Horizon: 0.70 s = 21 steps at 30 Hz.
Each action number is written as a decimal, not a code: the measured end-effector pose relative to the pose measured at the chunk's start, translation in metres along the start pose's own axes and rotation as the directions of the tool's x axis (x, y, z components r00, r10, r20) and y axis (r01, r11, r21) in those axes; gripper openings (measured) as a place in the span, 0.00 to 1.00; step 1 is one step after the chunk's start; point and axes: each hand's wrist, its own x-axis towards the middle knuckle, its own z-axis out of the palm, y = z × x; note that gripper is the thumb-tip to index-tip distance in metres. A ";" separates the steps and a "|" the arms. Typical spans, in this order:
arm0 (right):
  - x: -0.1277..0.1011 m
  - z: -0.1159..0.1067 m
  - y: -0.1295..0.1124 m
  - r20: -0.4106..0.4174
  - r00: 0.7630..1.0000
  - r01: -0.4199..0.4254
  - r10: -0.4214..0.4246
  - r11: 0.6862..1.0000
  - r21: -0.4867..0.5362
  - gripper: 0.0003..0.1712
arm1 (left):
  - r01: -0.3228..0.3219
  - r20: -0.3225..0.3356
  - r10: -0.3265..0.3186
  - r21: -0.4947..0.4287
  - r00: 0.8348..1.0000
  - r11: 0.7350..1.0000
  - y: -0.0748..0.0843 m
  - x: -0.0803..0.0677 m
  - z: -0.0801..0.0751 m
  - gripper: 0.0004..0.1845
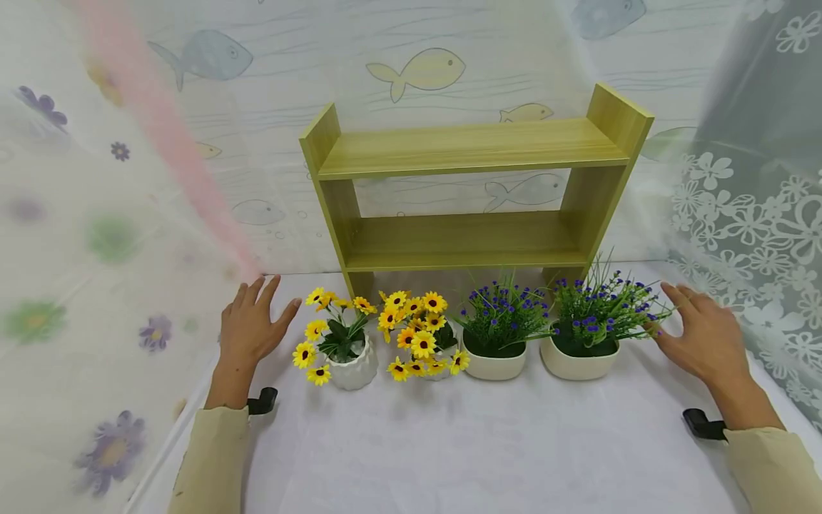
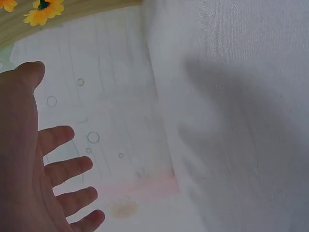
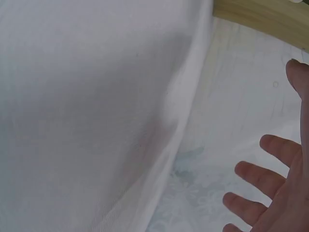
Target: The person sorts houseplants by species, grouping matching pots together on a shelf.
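Observation:
My left hand [image 1: 252,325] is held over the white table at the left, fingers spread, holding nothing. Just to its right is a white pot of yellow flowers [image 1: 353,365], and beside that a second pot of yellow flowers [image 1: 422,344]. Further right stand two cream oval pots with purple flowers, one in the middle [image 1: 494,365] and one at the right [image 1: 580,364]. Beside the rightmost plant, my right hand [image 1: 705,335] has its fingers extended, its thumb and fingertips close to the outer leaves. In the wrist views both the left hand [image 2: 29,154] and right hand [image 3: 285,179] are bare.
A two-tier wooden shelf [image 1: 462,239] stands behind the row of pots, against a curtain printed with fish [image 1: 420,71]. A flower-patterned curtain [image 1: 115,450] borders the left side and a lacy sheer one [image 1: 751,214] the right. White cloth [image 1: 475,457] covers the table.

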 end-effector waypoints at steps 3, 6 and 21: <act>0.000 -0.001 -0.002 -0.001 1.000 -0.018 0.018 0.999 0.031 0.50 | -0.012 -0.014 0.012 -0.034 1.000 0.999 0.001 -0.001 -0.001 0.43; -0.001 -0.003 -0.005 0.022 0.998 -0.051 0.050 0.998 0.048 0.49 | -0.025 -0.029 0.023 -0.068 0.999 0.997 0.001 -0.001 -0.002 0.42; -0.015 -0.021 -0.020 -0.050 0.995 0.091 -0.086 0.990 0.107 0.23 | -0.091 -0.068 0.076 -0.252 0.995 0.963 0.026 0.006 -0.040 0.36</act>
